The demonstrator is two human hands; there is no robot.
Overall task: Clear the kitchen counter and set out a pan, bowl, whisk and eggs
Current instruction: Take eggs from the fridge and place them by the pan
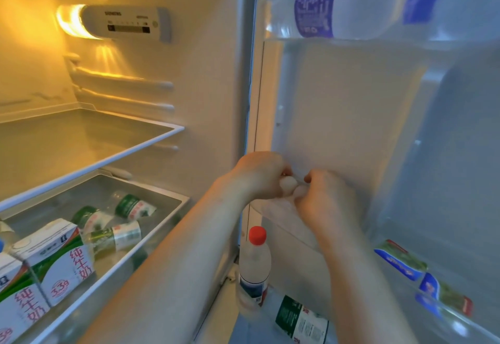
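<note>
- Left hand point(259, 175): forearm stretched forward, fingers curled round a pale egg point(288, 184) just above the door shelf point(281, 216).
- Right hand point(327, 200): beside the left hand over the same shelf, fingers curled; whether it grips anything I cannot tell.
- The egg is smooth, rounded and off-white, half hidden by fingers.
- The door shelf is clear, frosted plastic with a curved front.
- Below the shelf stands a red-capped bottle point(255, 262); well left of the shelf lie milk cartons point(54, 262).
</note>
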